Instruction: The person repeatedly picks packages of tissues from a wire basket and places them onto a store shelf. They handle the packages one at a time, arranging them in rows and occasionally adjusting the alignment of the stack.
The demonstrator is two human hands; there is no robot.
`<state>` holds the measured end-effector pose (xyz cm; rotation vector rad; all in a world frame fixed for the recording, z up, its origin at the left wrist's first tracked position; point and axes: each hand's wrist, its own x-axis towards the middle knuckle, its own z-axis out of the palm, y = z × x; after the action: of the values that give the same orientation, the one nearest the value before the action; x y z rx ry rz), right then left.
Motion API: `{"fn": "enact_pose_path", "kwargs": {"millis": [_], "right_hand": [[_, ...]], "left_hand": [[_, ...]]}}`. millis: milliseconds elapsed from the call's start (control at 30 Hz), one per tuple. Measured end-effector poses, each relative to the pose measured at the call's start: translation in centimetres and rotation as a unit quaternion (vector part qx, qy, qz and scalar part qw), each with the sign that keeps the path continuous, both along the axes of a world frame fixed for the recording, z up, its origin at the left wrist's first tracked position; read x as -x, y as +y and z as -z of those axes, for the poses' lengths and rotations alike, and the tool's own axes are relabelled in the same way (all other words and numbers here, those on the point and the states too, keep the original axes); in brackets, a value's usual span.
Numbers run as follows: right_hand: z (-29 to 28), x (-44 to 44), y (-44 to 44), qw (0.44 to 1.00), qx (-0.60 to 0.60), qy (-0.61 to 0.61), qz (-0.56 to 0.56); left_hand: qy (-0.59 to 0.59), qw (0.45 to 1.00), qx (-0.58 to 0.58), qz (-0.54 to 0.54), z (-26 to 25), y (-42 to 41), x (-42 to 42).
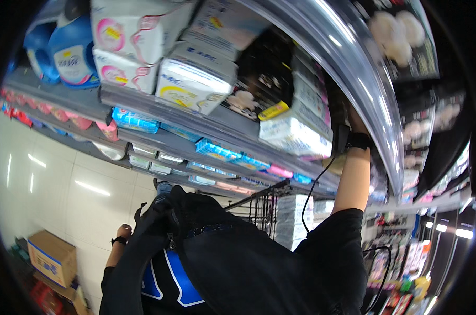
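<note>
My right hand (356, 121) reaches up into a shelf bay, behind a clear curved plastic shelf edge (373, 71). A black strap circles its wrist, and most of the hand is blurred or hidden, so its grip does not show. Closest to it is a stack of white packs (297, 130) with a yellow tag (274, 110) beside it. Black packs with a white flower print (244, 101) sit to the left. Low at my side hangs my left hand (124, 231), fingers curled, away from the shelf; whether anything is in it does not show.
White ABC pad packs (196, 80) and blue detergent bottles (72, 55) fill the same shelf. Blue packs (218, 149) line lower shelves. A black wire cart (261, 208) with white packs (291, 224) stands beside me. A cardboard box (52, 258) rests on the left. A cable (314, 185) runs along my right arm.
</note>
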<state>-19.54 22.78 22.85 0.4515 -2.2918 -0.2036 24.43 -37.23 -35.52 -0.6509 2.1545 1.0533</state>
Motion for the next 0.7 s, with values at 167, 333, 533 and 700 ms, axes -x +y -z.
{"fn": "enact_pose_path", "kwargs": {"millis": [167,333,533,700], "right_hand": [[2.7,-11.6,-3.2,0.853,0.464,-0.215,-0.102],[4.8,-24.1,-3.3,0.918,0.383,-0.096,0.028],[14.2,-37.7,3.6,0.834,0.394,-0.257,0.290],[18.8,-42.6,1.7,0.701,0.313,-0.439,0.467]], "left_hand": [[0.027,0.999,0.012,0.040,4.4,-4.7,2.3],[0.045,0.986,0.035,0.158,-0.6,-7.7,6.3],[0.052,0.957,0.048,0.280,-4.4,-7.4,9.4],[0.031,0.969,-0.048,0.242,-6.2,-4.7,10.2]]}}
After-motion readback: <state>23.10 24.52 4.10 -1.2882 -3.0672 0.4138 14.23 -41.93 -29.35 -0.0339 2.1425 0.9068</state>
